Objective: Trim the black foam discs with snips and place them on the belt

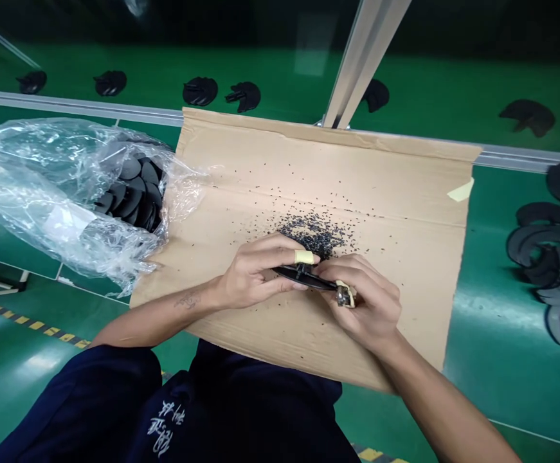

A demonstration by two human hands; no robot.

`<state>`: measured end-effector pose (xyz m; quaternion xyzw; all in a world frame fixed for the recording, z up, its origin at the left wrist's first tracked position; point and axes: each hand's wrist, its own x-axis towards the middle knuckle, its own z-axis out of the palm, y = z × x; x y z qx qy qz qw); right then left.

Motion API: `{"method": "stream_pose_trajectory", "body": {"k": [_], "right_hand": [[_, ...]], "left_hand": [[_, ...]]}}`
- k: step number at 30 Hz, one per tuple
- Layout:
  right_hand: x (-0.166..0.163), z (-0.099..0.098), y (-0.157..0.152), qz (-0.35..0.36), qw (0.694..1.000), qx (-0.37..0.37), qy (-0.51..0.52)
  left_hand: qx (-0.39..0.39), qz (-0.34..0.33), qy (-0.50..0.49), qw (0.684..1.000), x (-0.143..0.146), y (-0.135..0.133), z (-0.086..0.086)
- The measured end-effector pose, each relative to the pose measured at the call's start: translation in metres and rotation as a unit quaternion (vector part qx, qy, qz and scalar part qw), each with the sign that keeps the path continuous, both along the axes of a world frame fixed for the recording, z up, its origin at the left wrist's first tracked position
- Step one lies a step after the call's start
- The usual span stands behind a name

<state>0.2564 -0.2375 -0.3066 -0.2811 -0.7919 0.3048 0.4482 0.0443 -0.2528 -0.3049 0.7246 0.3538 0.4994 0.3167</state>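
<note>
My left hand is closed on the rim of a thin black plastic disc, seen nearly edge-on. Yellow tape wraps one of its digits. On the disc's right side, my right hand is closed round a small tool with a shiny end and something yellow about it. Its kind is mostly hidden by the fingers, and whether it touches the disc I cannot tell. Just beyond the hands, many tiny black bits lie scattered on a cardboard sheet.
To the left, a clear plastic bag lies with its mouth toward the cardboard, holding several black discs. More black curved pieces are heaped at the right. Single ones lie along the back, behind a metal rail. A metal post rises there.
</note>
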Motion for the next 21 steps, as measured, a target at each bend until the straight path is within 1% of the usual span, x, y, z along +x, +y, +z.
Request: {"method": "stream_pose_trajectory", "body": {"k": [3, 7, 12, 16, 21], "right_hand": [[-0.0012, -0.0013, -0.0012, 0.008, 1.0, -0.009, 0.01], [-0.003, -0.0041, -0.0017, 0.003, 1.0, -0.015, 0.012], [-0.0033, -0.0042, -0.0006, 0.007, 1.0, -0.018, -0.003], [-0.0031, -0.0036, -0.0006, -0.006, 1.0, -0.019, -0.012], [-0.0031, -0.0027, -0.0011, 0.002, 1.0, -0.017, -0.013]], "left_hand": [[0.022, -0.01, 0.012, 1.0, -0.0005, 0.0017, 0.0009], [0.054, -0.005, 0.024, 0.998, -0.0007, 0.0016, -0.0014], [0.06, 0.002, 0.025, 0.998, -0.002, -0.0001, -0.0027], [0.062, -0.009, 0.021, 0.998, -0.0034, 0.0008, -0.0034], [0.072, -0.005, 0.027, 0.997, -0.0044, 0.0009, -0.0042]]}}
